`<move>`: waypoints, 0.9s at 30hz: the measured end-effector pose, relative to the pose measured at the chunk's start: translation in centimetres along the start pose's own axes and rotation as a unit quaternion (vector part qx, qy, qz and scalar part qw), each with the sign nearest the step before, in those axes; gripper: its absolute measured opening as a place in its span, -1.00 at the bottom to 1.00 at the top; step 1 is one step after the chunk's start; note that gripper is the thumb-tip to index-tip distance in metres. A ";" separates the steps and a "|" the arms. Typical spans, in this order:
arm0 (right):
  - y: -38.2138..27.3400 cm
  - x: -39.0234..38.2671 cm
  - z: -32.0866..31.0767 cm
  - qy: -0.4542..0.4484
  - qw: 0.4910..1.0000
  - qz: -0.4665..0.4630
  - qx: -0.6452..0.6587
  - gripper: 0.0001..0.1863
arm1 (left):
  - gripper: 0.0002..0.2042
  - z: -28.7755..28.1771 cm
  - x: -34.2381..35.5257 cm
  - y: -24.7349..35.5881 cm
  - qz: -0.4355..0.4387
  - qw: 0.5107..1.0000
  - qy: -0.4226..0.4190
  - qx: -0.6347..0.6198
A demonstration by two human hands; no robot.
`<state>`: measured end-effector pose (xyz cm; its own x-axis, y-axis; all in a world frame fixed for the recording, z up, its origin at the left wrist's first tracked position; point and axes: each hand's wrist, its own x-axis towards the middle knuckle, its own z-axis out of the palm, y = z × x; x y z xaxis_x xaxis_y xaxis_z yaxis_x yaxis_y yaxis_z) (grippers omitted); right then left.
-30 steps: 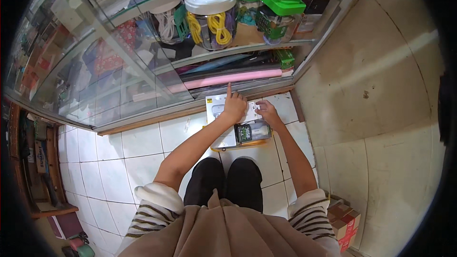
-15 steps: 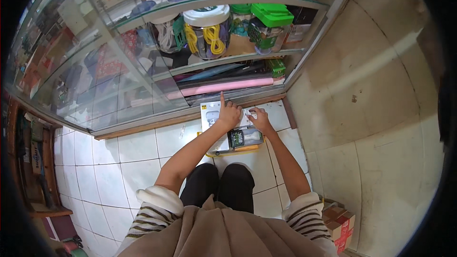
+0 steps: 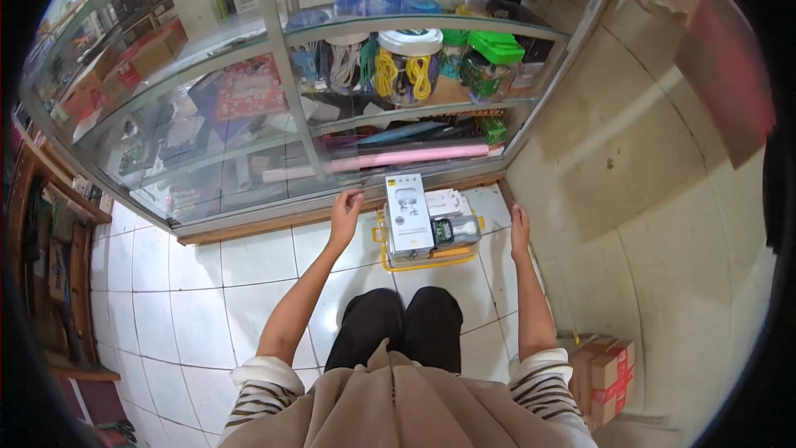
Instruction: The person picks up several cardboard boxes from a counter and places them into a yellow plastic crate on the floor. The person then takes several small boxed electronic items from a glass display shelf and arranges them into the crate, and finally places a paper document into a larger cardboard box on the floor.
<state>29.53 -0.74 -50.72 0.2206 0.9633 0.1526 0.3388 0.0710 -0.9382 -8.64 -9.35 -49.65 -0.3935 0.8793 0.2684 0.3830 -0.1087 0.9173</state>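
A clear plastic container [image 3: 384, 253] with yellow handles and a yellow edge stands on the floor tiles in front of me. Packaged goods fill it: a tall white box [image 3: 406, 214] with a picture on its front lies on top at the left. Beside that are smaller white packs [image 3: 448, 202] and a dark-and-clear pack [image 3: 454, 231]. To the container's left, my left hand [image 3: 346, 214] hovers with nothing in it, fingers loosely apart. My right hand [image 3: 520, 231] is raised on the other side, near the wall, empty and with fingers stretched. Neither touches the container.
A glass display cabinet [image 3: 240, 220] rises just behind the container, with a jar of yellow cables [image 3: 410, 66] and a pink roll [image 3: 406, 158] on its shelves. At right is a stained wall [image 3: 630, 199]; a cardboard box [image 3: 605, 373] sits by it. Wooden shelving [image 3: 79, 299] stands at left.
Both hands have let go of the packs and moved apart, left hand to the left, right hand to the right. The view has shifted, showing the whole container.
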 end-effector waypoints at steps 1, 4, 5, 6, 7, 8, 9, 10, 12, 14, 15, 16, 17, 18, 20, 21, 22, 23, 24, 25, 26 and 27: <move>0.6 -1.7 0.7 0.000 1.000 0.008 0.001 -0.62 | -0.68 -0.5 -0.5 -4.0 -0.060 0.998 -0.027 -0.014; 2.3 -6.1 0.8 -0.006 0.967 0.251 0.052 -0.48 | -0.58 0.2 -1.6 -6.9 -0.183 0.977 -0.103 -0.028; 2.9 -7.6 1.3 0.006 0.964 0.260 0.052 -0.48 | -0.56 0.7 -2.0 -7.0 -0.244 0.961 -0.128 -0.024; 3.7 -8.5 1.0 -0.006 0.954 0.290 0.077 -0.38 | -0.47 1.4 -2.3 -5.9 -0.291 0.942 -0.163 -0.034; 4.1 -9.2 1.8 -0.030 0.941 0.321 0.107 -0.27 | -0.47 1.4 -2.5 -6.6 -0.289 0.941 -0.173 -0.028; 4.6 -9.5 2.4 -0.047 0.937 0.328 0.108 -0.26 | -0.33 1.4 -2.4 -7.3 -0.339 0.915 -0.205 -0.074; 5.5 -9.7 3.1 -0.041 0.934 0.335 0.115 -0.26 | -0.17 1.4 -2.4 -8.3 -0.389 0.884 -0.234 -0.116; 7.0 -9.5 3.4 -0.046 0.943 0.306 0.123 -0.25 | -0.24 2.1 -2.2 -8.7 -0.382 0.881 -0.244 -0.133; 10.8 -8.9 4.0 -0.037 0.951 0.281 0.128 -0.25 | -0.28 4.1 -1.9 -8.9 -0.387 0.878 -0.250 -0.127; 14.9 -8.4 3.5 0.049 0.957 0.216 0.189 -0.41 | -0.44 7.1 -1.9 -8.4 -0.380 0.884 -0.242 -0.124; 14.3 -7.6 4.5 0.043 0.956 0.216 0.194 -0.41 | -0.48 7.5 -2.2 -11.9 -0.355 0.891 -0.216 -0.183; 13.9 -7.3 4.0 0.031 0.964 0.218 0.153 -0.37 | -0.50 8.5 -2.3 -10.9 -0.380 0.884 -0.208 -0.176; 12.9 -6.8 4.3 0.007 0.969 0.218 0.114 -0.33 | -0.52 8.6 -2.5 -9.7 -0.407 0.878 -0.188 -0.167; 11.1 -6.0 5.3 -0.005 0.969 0.220 0.114 -0.33 | -0.57 8.6 -2.9 -12.4 -0.362 0.907 -0.154 -0.151; 9.7 -4.6 5.7 -0.029 0.944 0.286 0.160 -0.43 | -0.65 10.3 -4.2 -16.2 -0.311 0.942 -0.061 -0.107; 10.3 -3.9 5.4 -0.022 0.944 0.291 0.154 -0.43 | -0.65 10.8 -4.6 -15.5 -0.257 0.964 -0.067 -0.019; 11.0 -3.6 5.1 -0.051 0.950 0.270 0.152 -0.43 | -0.65 10.9 -4.8 -14.9 -0.249 0.965 -0.080 -0.019; 11.7 -3.4 4.8 -0.081 0.954 0.248 0.150 -0.42 | -0.65 11.2 -5.0 -14.3 -0.241 0.966 -0.093 -0.018; 11.1 -3.0 5.6 -0.088 0.951 0.254 0.151 -0.42 | -0.65 10.8 -5.1 -14.4 -0.248 0.965 -0.089 -0.012; 9.7 -2.5 6.7 -0.112 0.950 0.251 0.149 -0.45 | -0.66 10.2 -5.3 -14.8 -0.236 0.969 -0.078 -0.007; 8.9 -2.5 7.3 -0.132 0.949 0.245 0.146 -0.47 | -0.66 9.9 -5.4 -14.9 -0.220 0.973 -0.071 -0.005; 9.3 -2.8 7.4 -0.130 0.948 0.249 0.147 -0.47 | -0.66 9.9 -5.3 -14.5 -0.222 0.972 -0.074 -0.003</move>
<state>25.30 -0.86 -62.17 0.0404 0.9250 -0.3779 -0.0273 -0.3771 -0.9258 -3.85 -7.79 -67.32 -0.3943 0.8972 -0.1987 0.1980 0.2941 0.9350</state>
